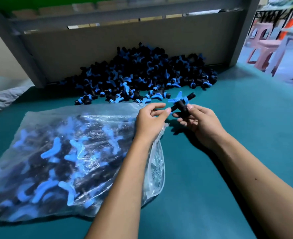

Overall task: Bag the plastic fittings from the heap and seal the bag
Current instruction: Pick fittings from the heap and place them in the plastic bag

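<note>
Fittings (pixel 142 73), black with blue wing handles, lay in a large heap at the back of the green desk (pixel 228 135), against a grey board (pixel 90 49).

Head view. A clear bag (pixel 59 152) lay flat on the desk at left, already well filled with fittings; its mouth faced right, near the left wrist, and looked unsealed. The right hand (pixel 200 121) gripped one fitting (pixel 182 102) by its black body, fingers curled under it and thumb on top, held above the desk between heap and bag mouth. The left hand (pixel 151 118) was half curled, thumb and forefinger close to the blue end of that same fitting; whether it pinched the fitting, the bag edge, or nothing could not be told, owing to motion blur.

Judgement on step: filling was in progress, with one fitting in hand, possibly being checked or passed across. Much of the heap remained, though the bag looked near full, so sealing may not be far off.

Next move, as judged: the left hand would need to lift the bag's upper film to open the mouth, and the right to slide the fitting in with its wings flat, so they did not snag the film.

Writing: none legible on bag, fittings or desk. Background at far right was blurred; pink stools (pixel 262 52) showed there, no readable text.
</note>
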`<state>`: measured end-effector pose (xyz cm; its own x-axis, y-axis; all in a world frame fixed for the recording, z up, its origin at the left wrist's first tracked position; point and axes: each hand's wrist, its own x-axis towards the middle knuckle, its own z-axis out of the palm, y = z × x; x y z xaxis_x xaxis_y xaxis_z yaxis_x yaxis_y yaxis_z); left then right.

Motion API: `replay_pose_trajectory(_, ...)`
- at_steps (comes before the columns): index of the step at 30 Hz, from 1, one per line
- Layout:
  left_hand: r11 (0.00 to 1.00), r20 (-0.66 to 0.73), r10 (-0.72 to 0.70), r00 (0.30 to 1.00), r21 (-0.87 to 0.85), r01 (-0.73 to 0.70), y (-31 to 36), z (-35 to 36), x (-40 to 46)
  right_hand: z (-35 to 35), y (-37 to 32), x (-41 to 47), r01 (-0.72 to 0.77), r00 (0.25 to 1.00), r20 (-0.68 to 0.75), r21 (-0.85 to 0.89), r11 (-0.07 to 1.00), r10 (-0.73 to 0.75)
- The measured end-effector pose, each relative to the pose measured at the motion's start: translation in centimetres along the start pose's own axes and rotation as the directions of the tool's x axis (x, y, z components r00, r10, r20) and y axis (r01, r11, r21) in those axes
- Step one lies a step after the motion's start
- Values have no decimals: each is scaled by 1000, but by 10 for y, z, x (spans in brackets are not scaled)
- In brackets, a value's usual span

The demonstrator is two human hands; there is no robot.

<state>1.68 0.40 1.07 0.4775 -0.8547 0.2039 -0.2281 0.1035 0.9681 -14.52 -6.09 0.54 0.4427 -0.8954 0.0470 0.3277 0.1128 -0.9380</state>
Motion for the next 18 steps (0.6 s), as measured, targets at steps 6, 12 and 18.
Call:
replay_pose_trajectory(6,998,-13,9,1000,-62,-10,-5,-2,-2,4,4,1,2,998,70,-54,999,1)
replay_pose_trajectory(12,975,-57,-86,995,-210,72,-8,-3,-4,9,8,0,128,991,41,-149,980,-124)
replay_pose_trajectory(18,978,-15,-82,996,-194,78,-8,-8,-4,7,6,-2,135,990,61,-143,981,-127)
